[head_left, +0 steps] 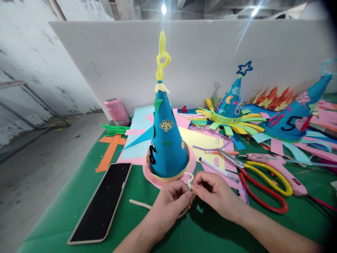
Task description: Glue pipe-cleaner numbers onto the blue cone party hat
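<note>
My left hand [168, 203] and my right hand [213, 191] meet just in front of a blue paper cone hat [166, 140]. Both pinch a cream pipe cleaner [189, 179], bent into a curl between the fingertips. The hat stands upright on a pink paper ring [193, 163], with a yellow twisted pipe cleaner [162, 56] on its tip and stickers on its side. A short cream pipe cleaner piece [139, 203] lies on the green table left of my left hand.
A phone [102, 202] lies face up at the left. Red and yellow scissors [260, 182], a white pen [218, 169] and a pink glue gun [279, 167] lie to the right. Two more blue hats [231, 100] [295, 116], coloured paper strips and a pink bottle [117, 111] sit behind.
</note>
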`<state>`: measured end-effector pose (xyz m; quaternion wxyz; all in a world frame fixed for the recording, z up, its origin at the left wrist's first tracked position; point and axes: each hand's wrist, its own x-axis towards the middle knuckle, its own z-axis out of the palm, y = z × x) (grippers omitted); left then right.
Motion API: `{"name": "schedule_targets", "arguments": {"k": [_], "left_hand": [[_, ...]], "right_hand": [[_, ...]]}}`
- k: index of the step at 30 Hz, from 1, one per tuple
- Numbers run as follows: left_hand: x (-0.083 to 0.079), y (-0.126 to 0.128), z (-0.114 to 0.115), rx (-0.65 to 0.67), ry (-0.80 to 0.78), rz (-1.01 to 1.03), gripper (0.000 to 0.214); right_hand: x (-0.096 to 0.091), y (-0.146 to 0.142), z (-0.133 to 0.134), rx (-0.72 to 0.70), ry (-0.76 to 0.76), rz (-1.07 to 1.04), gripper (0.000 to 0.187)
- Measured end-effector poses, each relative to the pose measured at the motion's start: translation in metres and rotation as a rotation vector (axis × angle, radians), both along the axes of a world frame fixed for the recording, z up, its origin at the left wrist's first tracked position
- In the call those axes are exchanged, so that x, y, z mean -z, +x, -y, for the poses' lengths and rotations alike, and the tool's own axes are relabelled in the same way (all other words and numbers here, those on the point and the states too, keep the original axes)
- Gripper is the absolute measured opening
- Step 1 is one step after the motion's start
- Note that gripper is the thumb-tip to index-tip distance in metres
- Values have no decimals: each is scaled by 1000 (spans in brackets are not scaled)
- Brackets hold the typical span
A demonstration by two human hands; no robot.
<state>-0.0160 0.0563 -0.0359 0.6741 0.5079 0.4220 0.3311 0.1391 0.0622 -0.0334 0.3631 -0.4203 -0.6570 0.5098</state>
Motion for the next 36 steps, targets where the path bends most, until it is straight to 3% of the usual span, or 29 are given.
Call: {"name": "schedule_targets", "arguments": {"k": [4,13,20,24,31,36], "left_hand": [[-1,-4,0,56,-5,26,22],[2,-9,-4,102,-124,154,20],[0,-6,-5,-24,-91,197,26],[1,-6,-4,-21,-46,155,19],[-2,-7,-4,-20,-177,304,20],[-2,-9,-5,-41,-171,342,21]], "right_hand": [[2,0,3,22,34,43,17],[-1,4,3,-61,-62,-18,18],[-3,7,1,8,-17,29,20],[-4,7,0,-2,12,69,20],[-16,4,2,-130,80,91,22],[-20,-4,0,-92,90,70,21]]}}
